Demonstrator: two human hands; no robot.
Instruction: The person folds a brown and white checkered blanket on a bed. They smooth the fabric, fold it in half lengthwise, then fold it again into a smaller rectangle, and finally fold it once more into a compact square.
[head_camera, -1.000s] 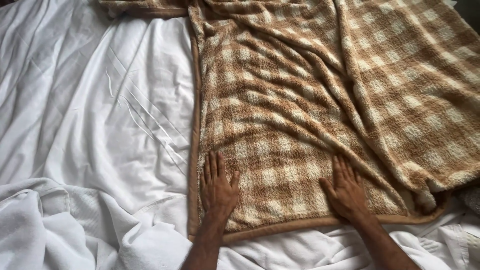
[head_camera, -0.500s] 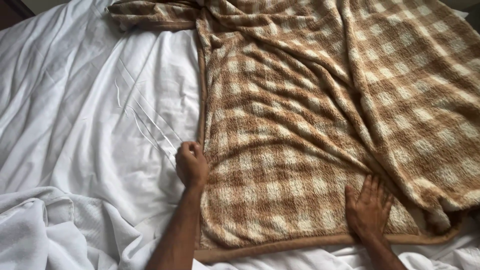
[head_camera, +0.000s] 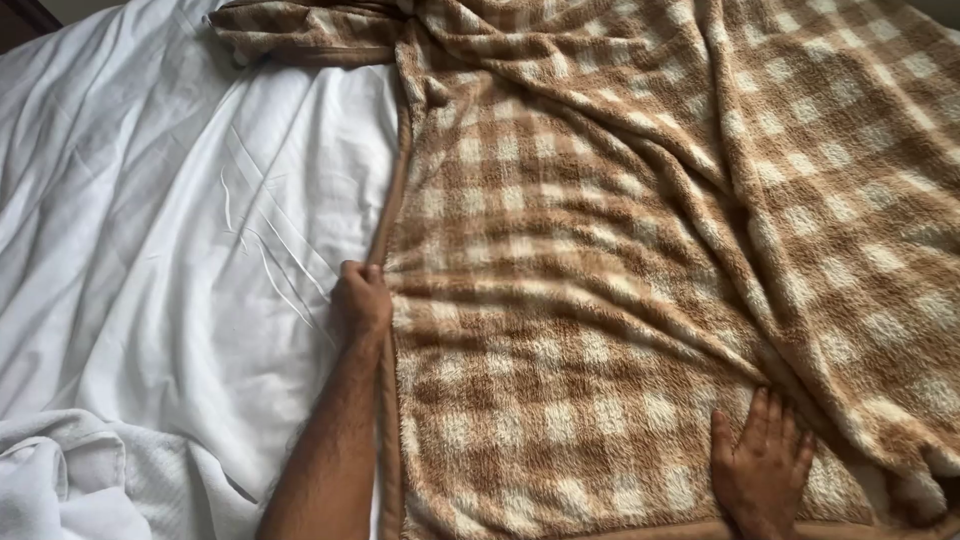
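A fuzzy brown and cream checked blanket (head_camera: 620, 250) lies spread over a bed covered by a white sheet (head_camera: 170, 230). My left hand (head_camera: 360, 300) is closed on the blanket's left hem, about halfway up that edge, with my forearm lying along the hem. My right hand (head_camera: 762, 470) rests flat, fingers apart, on the blanket near its bottom edge. A thick fold of the blanket runs diagonally from the top middle down to the right of my right hand.
A rumpled white towel-like cloth (head_camera: 70, 480) lies bunched at the bottom left. The blanket's upper left corner (head_camera: 300, 30) is folded over near the top of the bed. A dark piece of furniture shows at the top left corner.
My left hand left the bottom part of the blanket, moved up along the left hem and closed on it. My right hand slid a little to the right, still flat.
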